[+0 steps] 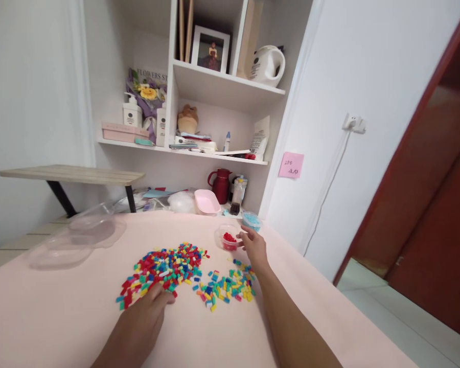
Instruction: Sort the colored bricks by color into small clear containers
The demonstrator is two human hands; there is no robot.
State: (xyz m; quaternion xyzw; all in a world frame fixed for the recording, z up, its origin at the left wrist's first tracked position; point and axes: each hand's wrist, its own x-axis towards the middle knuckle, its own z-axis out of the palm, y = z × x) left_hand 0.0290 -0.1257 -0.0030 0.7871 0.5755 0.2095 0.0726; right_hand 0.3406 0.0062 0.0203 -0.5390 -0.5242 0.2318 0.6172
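Observation:
Small bricks in many colours [168, 266] lie heaped on the pink tabletop, and a second, looser group of bricks [230, 287] spreads to the right. My left hand [147, 312] is at the near edge of the larger heap, fingers curled and pressed together; what they hold, if anything, is hidden. My right hand [253, 248] reaches over the right side of a see-through round tub [228, 246] with red bricks [229, 237] in it. Its fingers are apart and bent toward the rim, and I see nothing between them. Behind it stands a tub of light blue pieces [251, 221].
See-through plastic containers [71, 245] rest at the table's left. Along the back are a pink tray [207, 202], a red jug [221, 185] and a bottle of dark liquid [236, 199]. A small raised wooden shelf [72, 175] stands at left; white shelving [222, 84] rises behind.

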